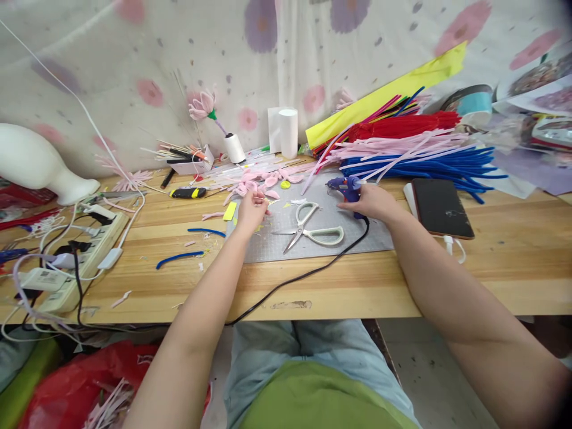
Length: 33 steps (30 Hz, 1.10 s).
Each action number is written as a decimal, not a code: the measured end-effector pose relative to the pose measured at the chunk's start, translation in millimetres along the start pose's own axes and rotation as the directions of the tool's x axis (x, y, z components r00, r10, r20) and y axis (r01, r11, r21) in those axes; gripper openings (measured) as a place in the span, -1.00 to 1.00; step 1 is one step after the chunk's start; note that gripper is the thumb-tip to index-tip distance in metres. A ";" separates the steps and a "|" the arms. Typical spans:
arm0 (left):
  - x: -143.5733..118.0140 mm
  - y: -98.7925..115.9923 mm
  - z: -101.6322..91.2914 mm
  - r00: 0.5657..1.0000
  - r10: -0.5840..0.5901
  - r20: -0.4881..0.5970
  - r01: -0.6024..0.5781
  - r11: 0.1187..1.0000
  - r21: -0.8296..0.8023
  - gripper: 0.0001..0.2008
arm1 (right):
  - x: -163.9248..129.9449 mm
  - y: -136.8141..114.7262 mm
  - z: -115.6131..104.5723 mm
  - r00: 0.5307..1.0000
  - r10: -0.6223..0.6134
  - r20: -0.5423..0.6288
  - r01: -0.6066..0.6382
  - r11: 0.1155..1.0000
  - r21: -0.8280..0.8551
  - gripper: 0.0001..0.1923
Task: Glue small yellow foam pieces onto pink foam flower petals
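My right hand [370, 202] is closed round the handle of a blue hot glue gun [345, 187], its nozzle pointing left over the grey mat [268, 253]. A black cord runs from the gun toward the lower left. My left hand [252, 210] has its fingers pinched together at the mat's left side; what sits in them, if anything, is too small to name. Just beyond it lie pink fuzzy loops [257, 180] of pipe cleaner. Between my hands rest scissors [308, 229] with pale handles, blades apart. A yellow piece [230, 211] lies left of my left hand.
Bundles of blue [420, 170], pink and red pipe cleaners [402, 126] fill the back right. A black phone-like slab [440, 208] lies at right. A power strip [84, 262] with tangled cables is at left. A pink pipe-cleaner flower [204, 106] stands in a white spool [234, 148].
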State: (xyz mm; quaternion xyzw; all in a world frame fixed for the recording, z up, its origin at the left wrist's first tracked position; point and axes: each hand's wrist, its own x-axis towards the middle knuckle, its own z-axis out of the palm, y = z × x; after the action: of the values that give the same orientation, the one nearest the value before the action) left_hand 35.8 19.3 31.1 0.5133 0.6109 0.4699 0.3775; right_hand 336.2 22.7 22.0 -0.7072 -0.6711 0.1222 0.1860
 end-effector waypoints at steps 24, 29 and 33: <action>-36.7 -9.8 5.8 0.986 -0.075 0.152 0.120 0.942 -0.314 -0.50 | -14.5 -146.8 56.4 0.898 -0.394 0.196 0.206 0.770 0.604 -0.93; -37.5 -10.0 5.4 0.979 -0.078 0.190 0.146 0.915 -0.375 -0.52 | -16.7 -142.3 58.1 0.923 -0.262 0.281 -0.035 0.671 0.740 -0.90; -37.6 -9.8 6.9 0.980 -0.074 0.187 0.145 0.903 -0.404 -0.58 | -17.3 -139.7 58.1 0.917 -0.239 0.319 -0.119 0.599 0.792 -0.90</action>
State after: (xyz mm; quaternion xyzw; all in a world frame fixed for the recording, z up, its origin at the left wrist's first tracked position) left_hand 46.7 -16.7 19.0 0.4235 0.4909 0.5224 0.5539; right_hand 184.2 15.5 28.0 -0.4854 -0.5917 0.5418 0.3474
